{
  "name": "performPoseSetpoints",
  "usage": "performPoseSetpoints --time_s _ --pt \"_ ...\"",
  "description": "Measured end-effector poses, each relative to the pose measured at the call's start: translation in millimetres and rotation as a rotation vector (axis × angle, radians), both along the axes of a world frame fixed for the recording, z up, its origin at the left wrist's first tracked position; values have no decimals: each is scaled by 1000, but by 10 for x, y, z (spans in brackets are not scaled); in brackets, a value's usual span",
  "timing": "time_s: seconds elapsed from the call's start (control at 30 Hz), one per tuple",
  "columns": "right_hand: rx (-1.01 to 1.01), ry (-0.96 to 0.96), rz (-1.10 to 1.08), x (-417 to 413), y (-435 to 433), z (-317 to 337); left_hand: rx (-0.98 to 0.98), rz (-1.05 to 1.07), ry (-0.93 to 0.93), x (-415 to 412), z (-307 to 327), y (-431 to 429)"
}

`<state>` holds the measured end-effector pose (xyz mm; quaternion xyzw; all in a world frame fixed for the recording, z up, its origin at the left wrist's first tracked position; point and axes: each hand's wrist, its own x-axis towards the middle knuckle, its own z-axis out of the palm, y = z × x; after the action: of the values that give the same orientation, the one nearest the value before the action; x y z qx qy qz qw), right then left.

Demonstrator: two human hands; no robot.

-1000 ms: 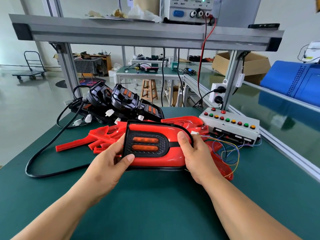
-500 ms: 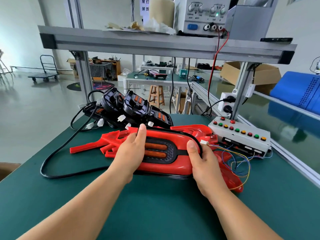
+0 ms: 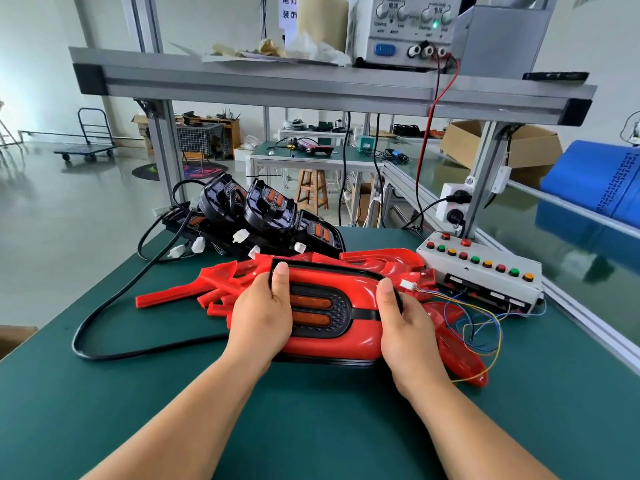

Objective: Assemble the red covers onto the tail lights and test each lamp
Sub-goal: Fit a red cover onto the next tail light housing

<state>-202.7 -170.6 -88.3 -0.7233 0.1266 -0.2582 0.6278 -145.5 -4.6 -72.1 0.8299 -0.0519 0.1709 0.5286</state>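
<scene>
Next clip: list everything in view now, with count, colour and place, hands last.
tail light: one, red cover on black housing, bench centre
loose red covers: a pile, count unclear, red, behind and beside the tail light
black housings: several, black with orange lenses, stacked rear left
black cable: one, black, looping over bench left
test box: one, white with red, green, yellow buttons, right
thin wires: bundle, blue and yellow, by test box
power supply: one, white, upper shelf
bench mat: one, green, underneath
left hand: one, grips tail light's left end
right hand: one, grips tail light's right end
</scene>
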Motion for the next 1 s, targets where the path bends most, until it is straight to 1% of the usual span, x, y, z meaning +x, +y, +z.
performPoseSetpoints --time_s 0.07,0.17,0.23,0.3,0.33,0.37,0.43,0.47,0.5,0.53,0.6,0.67,0.7,0.77,0.83,1.0 --pt "-26 -8 -4 -4 1 5 32 9 -22 25 -28 12" --pt "-124 -30 -19 -17 0 38 -22 -36 23 34 -31 47" --pt "-176 -28 -27 -11 -7 54 -11 -17 30 24 -28 47" --pt "-188 -22 -39 -10 -3 63 3 11 30 2 -30 34" --pt "-182 -21 -46 -16 4 67 -18 -11 52 0 -33 26" --pt "-165 -21 -50 -20 11 70 -86 -75 105 -4 -26 24" --pt "-89 -14 -54 -21 2 57 -258 -286 292 -34 35 55" --pt "-32 0 -56 -20 -11 49 -303 -377 369 -40 57 94" --pt "30 18 -58 -21 -28 50 -312 -457 393 -50 69 143" --pt "87 31 -62 -24 -47 54 -290 -533 372 -59 62 196" --pt "166 37 -77 -30 -70 69 -174 -651 349 -86 32 270" --pt "184 44 -82 -32 -79 82 -114 -690 358 -110 -1 301" --pt "181 47 -76 -26 -81 84 -131 -700 344 -112 -14 294" --pt "176 61 -27 -26 -90 102 -203 -691 305 -128 -6 258" --pt "193 77 73 -36 -109 129 -261 -687 280 -120 7 240" --pt "338 85 446 -40 -254 100 -397 -741 294 -55 27 290"
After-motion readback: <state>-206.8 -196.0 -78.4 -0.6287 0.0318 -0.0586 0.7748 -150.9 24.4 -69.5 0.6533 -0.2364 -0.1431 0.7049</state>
